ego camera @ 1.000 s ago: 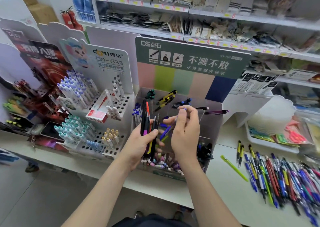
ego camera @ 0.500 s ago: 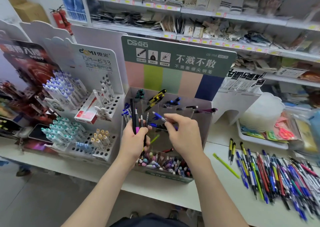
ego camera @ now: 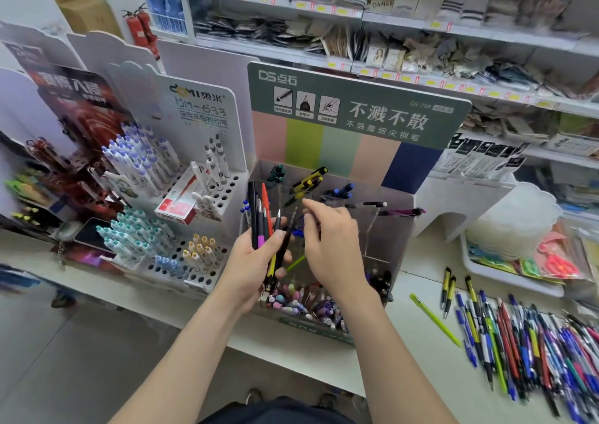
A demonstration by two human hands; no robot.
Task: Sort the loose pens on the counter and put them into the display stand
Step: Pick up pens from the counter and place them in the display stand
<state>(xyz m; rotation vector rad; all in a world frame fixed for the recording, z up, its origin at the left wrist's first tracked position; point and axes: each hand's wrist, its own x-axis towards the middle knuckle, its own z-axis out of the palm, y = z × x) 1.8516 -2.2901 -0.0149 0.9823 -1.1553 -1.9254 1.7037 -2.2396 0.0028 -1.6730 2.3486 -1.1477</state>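
Shop counter [ego camera: 411,352], white, seen from above, with stocked shelves [ego camera: 421,28] behind it. At centre stands the display stand [ego camera: 356,112], which has a green header card, a striped back panel and clear compartments below.

- The left hand [ego camera: 256,261] grips a bundle of pens [ego camera: 259,216]. The fingers are wrapped round the barrels and the pens stand roughly upright in front of the stand's left compartments. The bundle includes black, red, purple and yellow barrels.
- The right hand [ego camera: 334,248] is raised over the middle of the stand, just beside the bundle. Its back faces the camera and its fingers are curled forward. Whether they pinch a pen cannot be told, as the hand hides its own fingertips.
- A few yellow-and-black pens [ego camera: 308,180] lean in a rear compartment. Pink and purple capped pens [ego camera: 301,300] fill the front one.
- The loose pens [ego camera: 525,342] lie in a dense row on the counter to the right, well apart from the stand. A single green pen [ego camera: 434,320] lies between the row and the stand.
- A white pen rack [ego camera: 207,196] stands just beside the stand on its left. A white tray [ego camera: 505,281] sits behind the loose pens.
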